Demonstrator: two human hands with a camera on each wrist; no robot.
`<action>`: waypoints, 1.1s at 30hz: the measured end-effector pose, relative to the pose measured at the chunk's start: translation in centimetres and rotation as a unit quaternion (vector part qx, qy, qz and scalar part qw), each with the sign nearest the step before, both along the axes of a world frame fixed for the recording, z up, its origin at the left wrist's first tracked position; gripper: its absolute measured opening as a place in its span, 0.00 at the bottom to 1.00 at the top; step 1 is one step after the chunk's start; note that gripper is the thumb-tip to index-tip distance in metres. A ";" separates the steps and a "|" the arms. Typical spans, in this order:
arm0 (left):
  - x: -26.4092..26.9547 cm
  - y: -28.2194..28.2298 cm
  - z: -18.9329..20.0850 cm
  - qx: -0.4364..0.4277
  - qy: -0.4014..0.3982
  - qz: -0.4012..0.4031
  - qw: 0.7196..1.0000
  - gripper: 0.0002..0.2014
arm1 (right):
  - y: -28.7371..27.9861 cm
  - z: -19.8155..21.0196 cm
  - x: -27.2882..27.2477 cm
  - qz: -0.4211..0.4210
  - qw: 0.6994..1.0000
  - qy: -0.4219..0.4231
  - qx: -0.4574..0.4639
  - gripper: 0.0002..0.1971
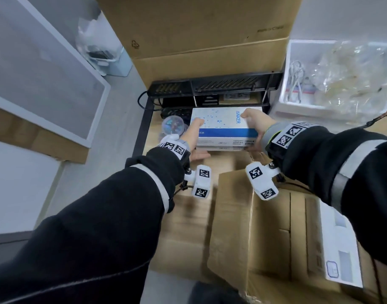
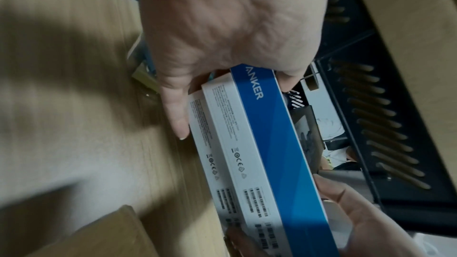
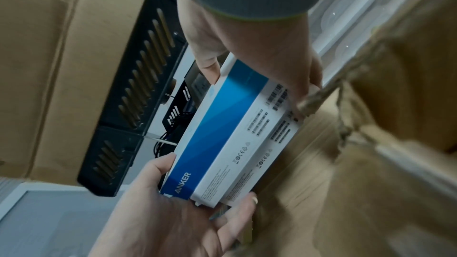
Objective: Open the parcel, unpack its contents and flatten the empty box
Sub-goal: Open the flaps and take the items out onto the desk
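A stack of flat white and blue Anker boxes point(image 1: 225, 128) is held between both hands, over the wooden tabletop point(image 1: 157, 137) and just in front of a black rack. My left hand point(image 1: 193, 139) grips its left end, thumb on top and fingers underneath; the left wrist view shows the boxes point(image 2: 262, 144) in that hand point(image 2: 222, 46). My right hand point(image 1: 256, 132) grips the right end the same way, by the barcode labels point(image 3: 277, 95). The open brown parcel point(image 1: 265, 227), with a white shipping label point(image 1: 339, 244), sits below my wrists at the lower right.
A black slotted metal rack point(image 1: 221, 84) with cables stands behind the boxes. A clear ball point(image 1: 172, 125) lies to their left. A white foam box point(image 1: 298, 91) holding plastic wrap is at the right. Large cardboard point(image 1: 199, 29) leans at the back, with a white framed panel point(image 1: 45, 73) on the left.
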State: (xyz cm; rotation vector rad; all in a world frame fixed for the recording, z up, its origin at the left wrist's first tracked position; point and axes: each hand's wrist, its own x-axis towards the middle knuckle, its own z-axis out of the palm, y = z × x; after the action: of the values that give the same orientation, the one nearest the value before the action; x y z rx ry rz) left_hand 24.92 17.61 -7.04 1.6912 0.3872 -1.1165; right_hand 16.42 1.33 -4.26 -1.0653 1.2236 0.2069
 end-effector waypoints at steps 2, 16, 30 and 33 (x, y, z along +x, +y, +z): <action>-0.2 -0.7 -0.3 -0.017 -0.003 0.018 1.000 0.39 | -0.5 -1.2 0.5 0.006 1.000 0.019 -0.006 0.20; -0.4 -2.7 -6.0 -0.020 -0.004 0.086 0.996 0.27 | -2.8 -7.2 0.3 -0.003 0.995 0.100 0.021 0.37; -0.9 -4.3 -4.2 -0.045 0.065 0.168 0.983 0.15 | -4.2 -9.3 0.5 -0.034 0.995 0.052 0.078 0.42; -1.5 -4.1 -3.2 -0.011 0.065 0.124 0.990 0.12 | -3.3 -5.7 -0.1 -0.019 0.997 0.071 0.037 0.38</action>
State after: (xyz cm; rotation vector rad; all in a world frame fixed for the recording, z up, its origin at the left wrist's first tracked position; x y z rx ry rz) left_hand 23.45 13.48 -10.22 1.5085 0.6466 -1.0435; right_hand 16.28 -2.02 -9.95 -0.9744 1.3527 0.3009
